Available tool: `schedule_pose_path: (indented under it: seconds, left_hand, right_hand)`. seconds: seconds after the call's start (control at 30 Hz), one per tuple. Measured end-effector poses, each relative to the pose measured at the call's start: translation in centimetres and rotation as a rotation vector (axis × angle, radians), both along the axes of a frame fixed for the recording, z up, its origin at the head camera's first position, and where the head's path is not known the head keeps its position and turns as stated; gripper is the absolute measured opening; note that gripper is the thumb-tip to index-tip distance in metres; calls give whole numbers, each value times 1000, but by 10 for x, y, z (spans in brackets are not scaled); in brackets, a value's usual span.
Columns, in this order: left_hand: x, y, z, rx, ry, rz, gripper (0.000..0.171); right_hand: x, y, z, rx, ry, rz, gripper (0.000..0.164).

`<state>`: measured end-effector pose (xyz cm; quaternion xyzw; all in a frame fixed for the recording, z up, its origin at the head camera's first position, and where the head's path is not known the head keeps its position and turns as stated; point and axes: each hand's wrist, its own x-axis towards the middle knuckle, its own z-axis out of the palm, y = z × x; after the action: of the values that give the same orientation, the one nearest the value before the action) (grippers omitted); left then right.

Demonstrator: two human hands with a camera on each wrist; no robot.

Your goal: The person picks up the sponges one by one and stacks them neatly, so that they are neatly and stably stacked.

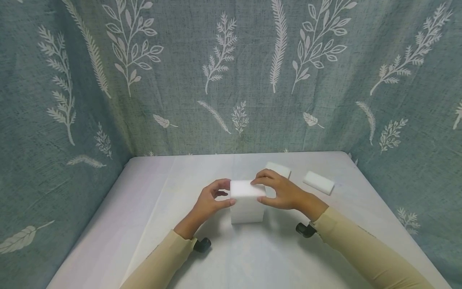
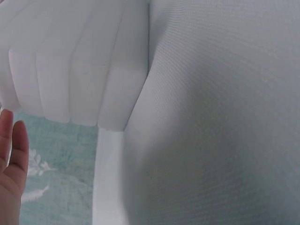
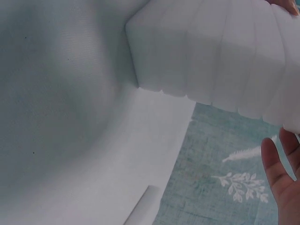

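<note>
A stack of several white sponges [image 1: 247,209] stands on the table, each layer lying flat on the one below. My left hand [image 1: 213,197] holds the left end of the top sponge [image 1: 245,188], thumb at its front corner and fingers toward the back. At the right end, my right hand [image 1: 279,190] grips the same sponge with thumb in front and bent fingers over the top. From the left wrist view, the layered stack [image 2: 79,65] shows side-on, with fingers [image 2: 18,150] near its upper end. The right wrist view shows the stack [image 3: 206,51] and fingers [image 3: 276,164] close to its top.
Behind my right hand lies a loose white sponge [image 1: 279,169], partly covered by that hand. Another loose sponge [image 1: 319,182] lies farther right. The white table [image 1: 173,176] is bordered by a green leaf-patterned curtain [image 1: 180,88] at the back and sides.
</note>
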<state>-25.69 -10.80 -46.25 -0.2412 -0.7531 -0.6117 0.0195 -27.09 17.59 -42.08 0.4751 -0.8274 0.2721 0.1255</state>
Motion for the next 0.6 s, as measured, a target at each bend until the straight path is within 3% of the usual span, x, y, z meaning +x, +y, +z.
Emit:
schedule_pose_path:
  seconds: [0.23,0.6]
  left_hand:
    - [-2,0,-3,17,5,3,57]
    - [-2,8,-5,-16,-10,15,72]
  right_hand:
    - [2,0,1,27,-21,-39,48]
    - [2,14,0,29,-133,-94,64]
